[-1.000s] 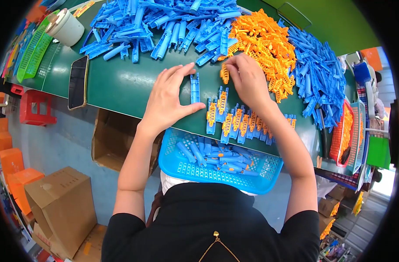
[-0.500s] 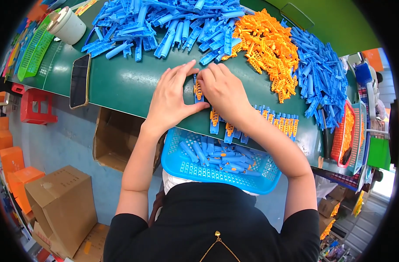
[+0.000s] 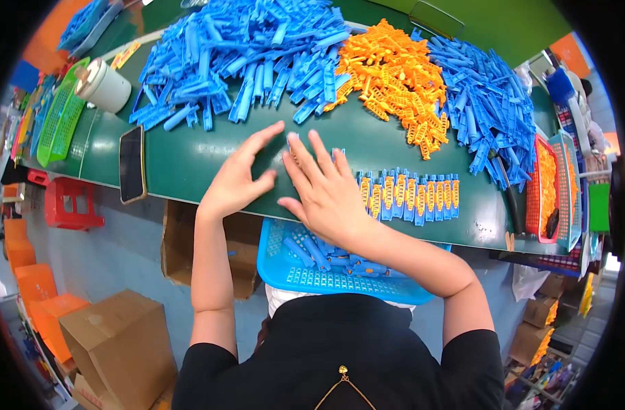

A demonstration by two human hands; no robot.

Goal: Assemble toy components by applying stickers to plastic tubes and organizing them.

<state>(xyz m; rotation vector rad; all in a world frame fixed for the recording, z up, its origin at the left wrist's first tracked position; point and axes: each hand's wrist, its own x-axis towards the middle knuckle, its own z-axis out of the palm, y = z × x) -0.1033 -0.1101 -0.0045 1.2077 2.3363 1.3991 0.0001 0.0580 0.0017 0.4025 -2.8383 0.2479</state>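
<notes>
My left hand (image 3: 236,176) hovers over the green table (image 3: 189,154) with thumb and fingers apart, and nothing shows in it. Close on its right, my right hand (image 3: 326,191) lies spread, palm down, over blue pieces with orange inserts. Those pieces are mostly hidden; only bits show between and beside the fingers. To the right of that hand runs a row of several blue plastic pieces with orange inserts (image 3: 409,197), set side by side near the table edge. Below my wrists, a light-blue basket (image 3: 306,277) holds blue pieces with some orange in them.
A big heap of blue parts (image 3: 237,55) lies at the back, beside a pile of orange inserts (image 3: 394,75) and another blue heap (image 3: 490,102). At the left are a phone (image 3: 132,164) and a white tub (image 3: 106,87). A red basket (image 3: 545,191) stands far right.
Both hands have come apart from the blue piece they were closed around. My right hand has spread flat, and my left has moved left. The view has shifted slightly, uncovering more of the row.
</notes>
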